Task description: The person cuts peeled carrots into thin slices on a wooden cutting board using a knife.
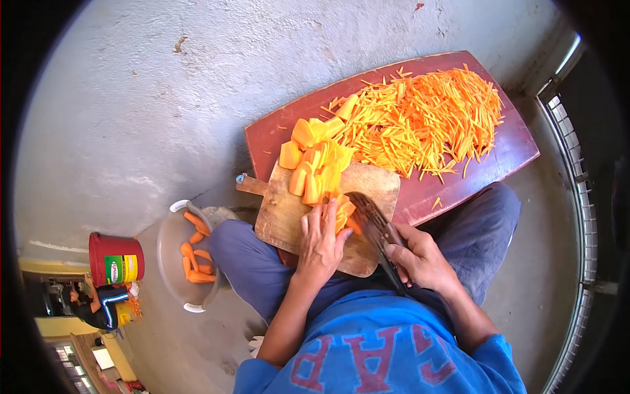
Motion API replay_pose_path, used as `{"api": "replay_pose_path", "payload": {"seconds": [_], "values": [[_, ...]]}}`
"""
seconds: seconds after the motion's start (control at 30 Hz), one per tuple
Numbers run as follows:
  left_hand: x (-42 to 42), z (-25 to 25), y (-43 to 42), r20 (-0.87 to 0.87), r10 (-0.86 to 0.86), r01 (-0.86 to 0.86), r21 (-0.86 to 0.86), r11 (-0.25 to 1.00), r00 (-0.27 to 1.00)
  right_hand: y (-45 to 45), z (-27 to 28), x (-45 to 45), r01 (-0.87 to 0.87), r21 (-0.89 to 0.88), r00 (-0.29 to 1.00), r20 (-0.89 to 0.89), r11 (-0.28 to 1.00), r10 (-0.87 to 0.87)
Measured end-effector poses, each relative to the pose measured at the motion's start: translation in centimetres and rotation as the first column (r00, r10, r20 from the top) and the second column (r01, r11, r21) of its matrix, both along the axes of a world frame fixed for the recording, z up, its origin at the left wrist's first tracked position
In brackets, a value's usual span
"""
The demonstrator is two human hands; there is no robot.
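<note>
My left hand [320, 241] lies over a stack of carrot slices [344, 211], fingertips curled on top and thumb at the side, holding it down on the wooden cutting board [279, 220]. My right hand [420, 258] grips the handle of a dark knife [374, 222]. Its blade is somewhat blurred and stands against the right side of the stack. Pale orange carrot slabs [315, 172] and thicker carrot chunks [302, 134] lie at the board's far edge. Beyond them a large heap of carrot strips [440, 118] spreads over the red wooden tabletop [508, 148].
A basin [172, 279] with several whole carrots [197, 262] sits on the floor at left, beside a red bucket [117, 260]. Another person [98, 302] is at far left. A wall [197, 85] rises behind the tabletop; a metal grille [577, 217] stands at right.
</note>
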State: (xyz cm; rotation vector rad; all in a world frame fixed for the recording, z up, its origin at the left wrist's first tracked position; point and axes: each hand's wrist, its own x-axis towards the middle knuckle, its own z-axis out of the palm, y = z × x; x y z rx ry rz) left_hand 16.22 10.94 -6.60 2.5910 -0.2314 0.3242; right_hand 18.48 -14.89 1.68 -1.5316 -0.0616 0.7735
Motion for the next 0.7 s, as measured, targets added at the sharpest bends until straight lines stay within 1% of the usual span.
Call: {"api": "replay_pose_path", "payload": {"seconds": [0.07, 0.1, 0.2, 0.23, 0.33, 0.37, 0.47, 0.5, 0.57, 0.63, 0.67, 0.7], "values": [[0.2, 0.1, 0.4, 0.007, -0.010, 0.010, -0.019, 1.000, 1.000, 0.6, -0.3, 0.1, -0.036, 0.054, 0.998, -0.046, 0.998, 0.038], [0.1, -0.1, 0.6, 0.012, -0.005, 0.005, -0.034, 0.999, 1.000, 1.0, -0.3, 0.0, -0.078, 0.025, 0.997, -0.023, 0.997, 0.078], [-0.5, -0.5, 1.5, 0.048, 0.006, -0.001, -0.086, 0.996, 0.999, 1.7, -0.3, 0.0, -0.131, 0.037, 0.991, 0.013, 0.991, 0.130], [-0.7, -0.6, 1.8, 0.063, 0.008, -0.001, -0.104, 0.995, 0.998, 1.9, 0.2, 0.2, -0.158, 0.017, 0.987, 0.002, 0.987, 0.158], [-1.0, -0.9, 2.6, 0.163, 0.034, -0.011, -0.141, 0.990, 0.986, 2.8, 0.6, 0.0, -0.205, -0.053, 0.944, 0.253, 0.977, 0.212], [-1.1, -1.0, 2.8, 0.139, 0.082, -0.057, -0.175, 0.983, 0.987, 3.1, 1.2, 0.2, -0.205, -0.062, 0.932, 0.292, 0.977, 0.214], [0.1, -0.6, 3.5, 0.172, 0.157, -0.131, -0.155, 0.979, 0.972, 4.6, 2.0, 1.3, -0.208, -0.055, 0.895, 0.392, 0.977, 0.213], [0.8, -0.6, 3.6, 0.187, 0.165, -0.135, -0.165, 0.977, 0.968, 4.9, 2.0, 1.8, -0.205, -0.081, 0.884, 0.413, 0.975, 0.220], [2.0, -0.7, 3.8, 0.160, 0.166, -0.145, -0.138, 0.980, 0.973, 5.6, 1.5, 2.9, -0.203, -0.130, 0.857, 0.456, 0.970, 0.240], [2.8, -0.5, 4.1, 0.105, 0.170, -0.157, -0.125, 0.980, 0.980, 5.6, 1.3, 3.7, -0.165, -0.154, 0.861, 0.460, 0.974, 0.218], [3.0, -0.6, 4.1, 0.117, 0.169, -0.155, -0.119, 0.981, 0.979, 5.5, 1.1, 4.0, -0.143, -0.166, 0.864, 0.461, 0.976, 0.205], [3.2, -0.7, 4.1, 0.126, 0.165, -0.151, -0.113, 0.982, 0.978, 5.5, 0.3, 4.2, -0.091, -0.139, 0.826, 0.542, 0.986, 0.153]]}}
